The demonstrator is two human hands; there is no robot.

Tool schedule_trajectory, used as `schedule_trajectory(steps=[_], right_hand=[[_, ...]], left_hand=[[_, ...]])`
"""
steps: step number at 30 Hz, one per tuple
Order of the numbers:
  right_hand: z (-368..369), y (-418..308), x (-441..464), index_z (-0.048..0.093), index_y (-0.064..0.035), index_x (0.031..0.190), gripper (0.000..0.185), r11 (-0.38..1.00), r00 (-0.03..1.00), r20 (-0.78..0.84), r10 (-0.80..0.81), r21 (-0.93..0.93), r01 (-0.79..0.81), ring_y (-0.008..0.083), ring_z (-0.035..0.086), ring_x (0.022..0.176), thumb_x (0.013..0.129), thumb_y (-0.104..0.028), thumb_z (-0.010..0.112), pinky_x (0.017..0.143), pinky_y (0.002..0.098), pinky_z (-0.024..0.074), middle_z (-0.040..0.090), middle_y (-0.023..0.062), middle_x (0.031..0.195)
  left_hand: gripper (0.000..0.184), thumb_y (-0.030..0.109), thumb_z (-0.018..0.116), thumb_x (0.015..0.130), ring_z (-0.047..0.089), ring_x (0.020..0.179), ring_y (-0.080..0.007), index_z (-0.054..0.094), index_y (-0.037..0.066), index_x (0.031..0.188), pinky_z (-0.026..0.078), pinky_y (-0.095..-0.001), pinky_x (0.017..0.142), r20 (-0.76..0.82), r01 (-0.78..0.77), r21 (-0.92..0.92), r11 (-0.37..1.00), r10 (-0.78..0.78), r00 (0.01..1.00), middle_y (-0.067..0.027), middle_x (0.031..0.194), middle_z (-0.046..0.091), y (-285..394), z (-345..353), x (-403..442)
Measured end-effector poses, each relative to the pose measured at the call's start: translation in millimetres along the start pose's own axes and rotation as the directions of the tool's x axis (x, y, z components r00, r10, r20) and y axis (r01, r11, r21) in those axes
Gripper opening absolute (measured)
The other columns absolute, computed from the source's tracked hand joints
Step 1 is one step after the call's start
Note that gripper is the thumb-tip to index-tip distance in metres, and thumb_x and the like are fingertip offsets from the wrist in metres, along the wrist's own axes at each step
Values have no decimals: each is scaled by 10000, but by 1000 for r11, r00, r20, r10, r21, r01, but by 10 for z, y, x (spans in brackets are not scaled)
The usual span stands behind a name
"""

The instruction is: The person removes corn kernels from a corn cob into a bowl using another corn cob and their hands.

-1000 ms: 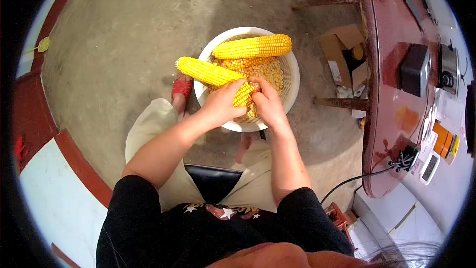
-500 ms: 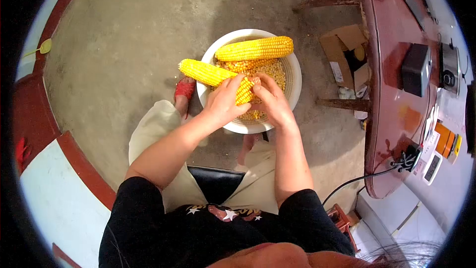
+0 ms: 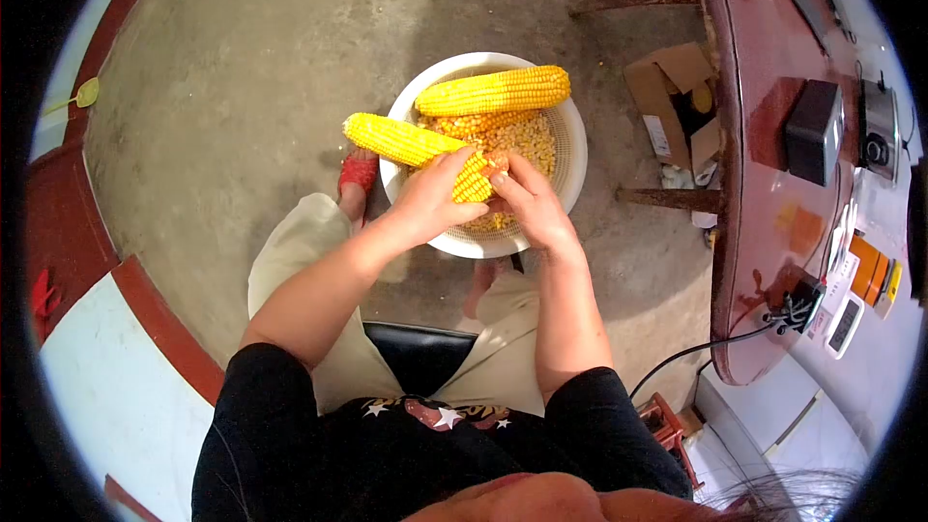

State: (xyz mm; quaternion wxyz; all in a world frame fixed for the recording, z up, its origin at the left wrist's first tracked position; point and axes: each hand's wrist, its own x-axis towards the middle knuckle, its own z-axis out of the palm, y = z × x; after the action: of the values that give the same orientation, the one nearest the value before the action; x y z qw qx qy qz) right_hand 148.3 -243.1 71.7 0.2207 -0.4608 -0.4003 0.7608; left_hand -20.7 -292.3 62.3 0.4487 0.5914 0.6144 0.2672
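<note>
While one reddish-brown counter (image 3: 764, 29) stands at the right, one round white plastic basket (image 3: 579, 150) sits on the floor between the feet. Open-topped, mesh-walled. Two long bright-yellow ears of corn show plainly: the far ear (image 3: 493, 91) lies across the basket and over its right rim; the near ear (image 3: 391, 138) slants out over the left rim. One orange-yellow ear (image 3: 469, 126), partly covered, sits between them. Held section of yellow corn (image 3: 472, 184): between both hands, above the basket. Left hand (image 3: 430, 198) wrapped around it; right hand (image 3: 535, 210) narrow, thumb and fingers pinching its pinkish end. Join with near ear hidden by fingers. Smallest: loose pale-yellow kernels (image 3: 534, 142), too many to count, inside the basket.
</note>
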Motion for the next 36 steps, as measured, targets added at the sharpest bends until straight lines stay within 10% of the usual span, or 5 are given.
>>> schedule_trajectory(steps=[13, 21, 23, 36], right_hand=[[-24, 135, 88, 539, 27, 1067, 362, 983, 995, -61, 79, -164, -88, 169, 582, 807, 906, -296, 514, 742, 304, 504, 589, 81, 932], [20, -88, -8, 541, 44, 1107, 408, 981, 990, -67, 122, 162, -109, 162, 577, 841, 872, -289, 567, 724, 276, 465, 622, 91, 917], [-11, -26, 36, 542, 39, 1104, 434, 967, 1000, -15, 5, -254, -9, 152, 572, 857, 847, -306, 601, 742, 281, 463, 621, 98, 943], [113, 82, 98, 520, 14, 815, 496, 853, 941, -220, -256, -509, 113, 225, 507, 608, 887, -476, 489, 573, 356, 406, 526, 174, 675]], left_hand=[[773, 340, 723, 650, 515, 1083, -361, 413, -12, 1264, 421, -410, 917, 21, 84, 130, 988, -87, 996, -231, 1166, 514, 19, 16, 7], [797, 287, 756, 667, 503, 1138, -281, 386, -44, 1291, 379, -352, 974, 231, 219, -363, 906, -140, 963, -217, 1210, 513, 114, -171, 97], [774, 286, 752, 657, 527, 1099, -283, 407, -39, 1269, 401, -350, 943, 162, 168, -266, 949, -127, 979, -213, 1160, 539, 99, -107, 62], [776, 276, 740, 664, 541, 1071, -275, 383, -42, 1275, 423, -344, 916, 258, 252, -240, 938, -188, 948, -215, 1156, 533, 159, -78, 67]])
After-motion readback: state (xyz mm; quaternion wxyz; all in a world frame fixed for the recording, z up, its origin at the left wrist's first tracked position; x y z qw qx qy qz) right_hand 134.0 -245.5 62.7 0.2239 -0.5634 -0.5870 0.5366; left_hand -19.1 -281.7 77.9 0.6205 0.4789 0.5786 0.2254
